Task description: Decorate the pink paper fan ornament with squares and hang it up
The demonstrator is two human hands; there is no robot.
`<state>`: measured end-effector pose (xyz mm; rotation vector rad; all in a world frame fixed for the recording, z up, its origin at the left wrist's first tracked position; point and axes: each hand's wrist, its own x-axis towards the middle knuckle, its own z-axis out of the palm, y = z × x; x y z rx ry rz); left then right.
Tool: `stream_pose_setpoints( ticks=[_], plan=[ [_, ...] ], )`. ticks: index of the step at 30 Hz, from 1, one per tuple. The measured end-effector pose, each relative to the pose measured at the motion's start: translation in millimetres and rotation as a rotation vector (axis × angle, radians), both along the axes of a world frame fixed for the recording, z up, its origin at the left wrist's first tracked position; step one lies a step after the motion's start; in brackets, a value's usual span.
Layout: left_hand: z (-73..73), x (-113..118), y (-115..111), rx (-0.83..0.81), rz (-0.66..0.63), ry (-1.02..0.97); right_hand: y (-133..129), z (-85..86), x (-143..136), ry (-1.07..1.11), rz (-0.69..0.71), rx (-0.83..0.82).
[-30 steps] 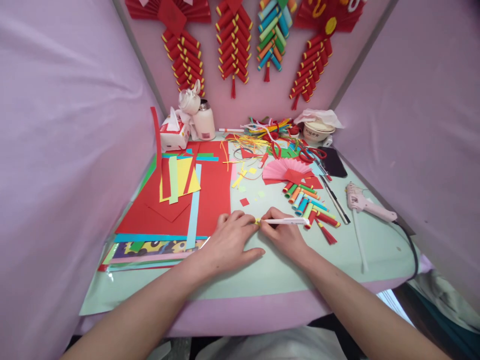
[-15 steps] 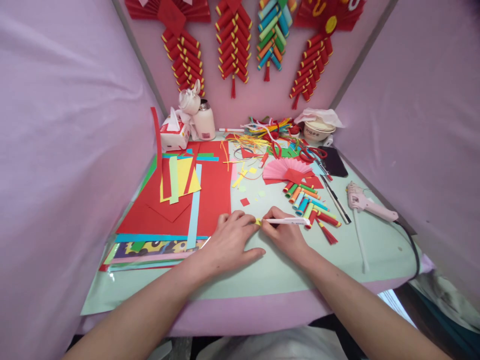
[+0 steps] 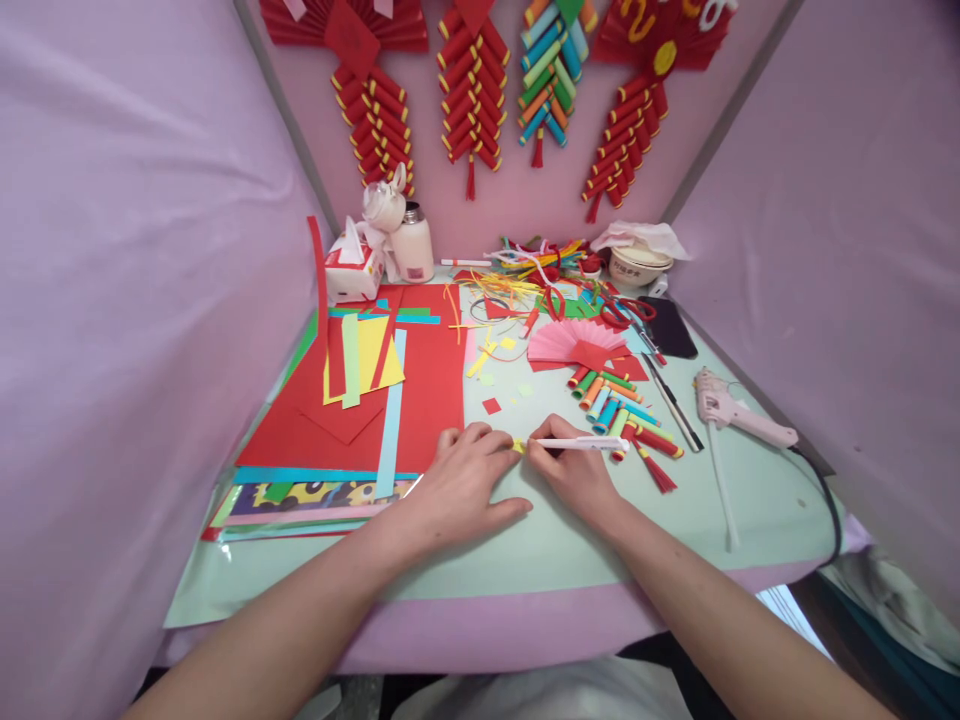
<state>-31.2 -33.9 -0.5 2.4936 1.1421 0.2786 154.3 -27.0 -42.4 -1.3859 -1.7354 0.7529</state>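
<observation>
Right grip (image 3: 574, 475) pinches a pen (image 3: 589, 443), left grip (image 3: 469, 478) spread at yellow paper (image 3: 518, 446), roomy tabletop (image 3: 555, 555) toward front edge (image 3: 510, 597).

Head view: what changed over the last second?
The right grip and the white pen-like tool it holds shifted slightly right, away from the yellow scrap; the camera view shifted slightly too. Nothing was visibly taken up or let go. The left grip stayed down by the scrap.
</observation>
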Motion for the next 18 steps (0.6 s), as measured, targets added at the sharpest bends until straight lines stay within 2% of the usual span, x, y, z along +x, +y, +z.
stream_pose_setpoints(
  ticks=[18],
  plan=[
    [1.7,0.6,0.0,-0.004,-0.005,0.001,0.7,-1.5,0.0,-0.001,0.035,-0.010]
  ],
)
